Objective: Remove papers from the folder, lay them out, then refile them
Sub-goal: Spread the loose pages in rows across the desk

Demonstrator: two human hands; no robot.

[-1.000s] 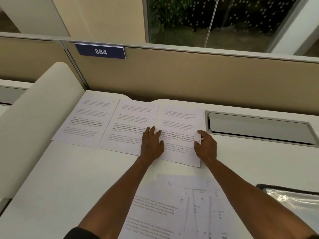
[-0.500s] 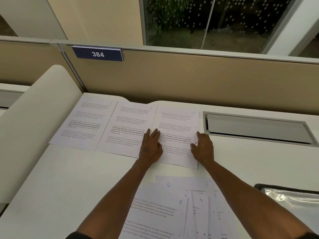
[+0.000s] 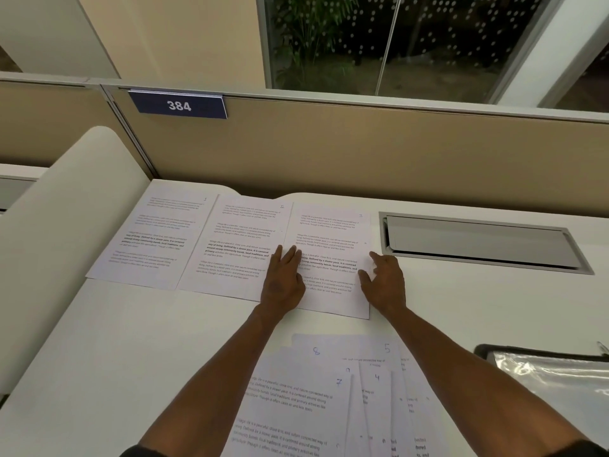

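Three printed sheets lie side by side in a row at the far side of the white desk [image 3: 99,341], their long edges touching or slightly overlapping: page 1 [image 3: 155,239] on the left, page 2 [image 3: 237,249] in the middle and page 3 [image 3: 333,245] on the right, each with a handwritten number in its upper right corner; the left hand [image 3: 283,282] lies flat, palm down with straight fingers held together, across the seam between page 2 and page 3, pressing on the paper and gripping nothing; the right hand [image 3: 385,282] sits at the right edge of page 3 with relaxed fingers, its index finger stretched toward the sheet's edge and its thumb resting on the paper, closed round nothing; nearer the person, between the two forearms, a loose fan of pages [image 3: 329,390] overlaps untidily, with handwritten numbers 8, 5, 7 and 4 showing; the folder [image 3: 553,380], dark-edged with a glossy clear sleeve, lies open at the right edge of view, well apart from the row and just beside the fan; behind the row stands a beige partition [image 3: 362,153] bearing a blue plate marked 384 [image 3: 178,105]; a grey recessed hatch [image 3: 478,242] is set in the desk right of page 3, near the right hand.
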